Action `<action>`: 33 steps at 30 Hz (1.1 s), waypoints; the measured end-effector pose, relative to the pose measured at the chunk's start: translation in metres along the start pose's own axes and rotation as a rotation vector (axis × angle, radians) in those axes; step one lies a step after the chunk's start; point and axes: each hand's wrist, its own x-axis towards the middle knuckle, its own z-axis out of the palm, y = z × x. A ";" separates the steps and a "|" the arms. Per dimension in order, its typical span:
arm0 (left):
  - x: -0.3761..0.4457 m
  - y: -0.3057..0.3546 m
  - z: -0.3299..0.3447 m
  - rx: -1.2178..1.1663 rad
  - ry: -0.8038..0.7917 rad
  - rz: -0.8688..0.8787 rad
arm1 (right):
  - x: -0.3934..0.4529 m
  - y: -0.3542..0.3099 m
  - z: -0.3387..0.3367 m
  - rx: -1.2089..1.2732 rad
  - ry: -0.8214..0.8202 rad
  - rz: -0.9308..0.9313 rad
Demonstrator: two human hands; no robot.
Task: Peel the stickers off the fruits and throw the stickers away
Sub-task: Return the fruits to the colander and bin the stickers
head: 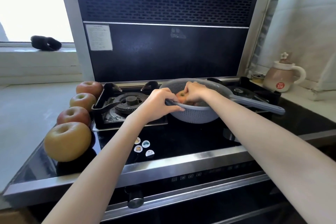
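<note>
Red apple (180, 96) under right hand's (195, 92) fingers (187, 88).

Home kitchen. Black glass gas stove (181, 138) with burner (130, 102), dark vented hood (163, 2) rising behind, knob (135, 199) and touch buttons along steel front edge. Pale counter (27, 111) beside bright window (31, 5). Apples (68, 141) lined along stove's left edge, colander (196, 114) on stove, kettle (280, 76) in tiled corner.
</note>
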 end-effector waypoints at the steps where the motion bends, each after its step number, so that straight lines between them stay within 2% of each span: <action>1: 0.000 0.000 0.000 -0.001 0.003 0.001 | -0.002 -0.001 0.000 0.005 -0.008 0.009; 5: -0.001 -0.001 0.001 0.013 -0.012 -0.017 | -0.009 0.001 -0.005 0.161 -0.092 0.019; 9: -0.008 -0.001 -0.002 0.040 -0.017 -0.020 | -0.022 -0.006 -0.010 0.181 -0.051 -0.008; 12: -0.018 0.002 -0.009 0.065 0.040 -0.045 | -0.035 -0.017 -0.014 0.065 0.161 -0.077; 15: -0.032 0.010 -0.020 0.060 0.106 -0.126 | -0.052 -0.035 -0.014 0.139 0.363 -0.190; 18: -0.048 0.017 -0.033 0.164 0.190 -0.225 | -0.069 -0.060 -0.006 0.232 0.467 -0.298; 20: -0.061 0.018 -0.043 0.362 0.307 -0.258 | -0.079 -0.076 0.002 0.284 0.467 -0.356; 22: -0.078 0.019 -0.052 0.457 0.418 -0.290 | -0.090 -0.091 0.013 0.331 0.447 -0.392; 28: -0.118 0.017 -0.076 0.451 0.514 -0.477 | -0.114 -0.135 0.040 0.388 0.324 -0.483; 33: -0.143 0.008 -0.097 0.347 0.544 -0.694 | -0.129 -0.164 0.066 0.420 0.135 -0.505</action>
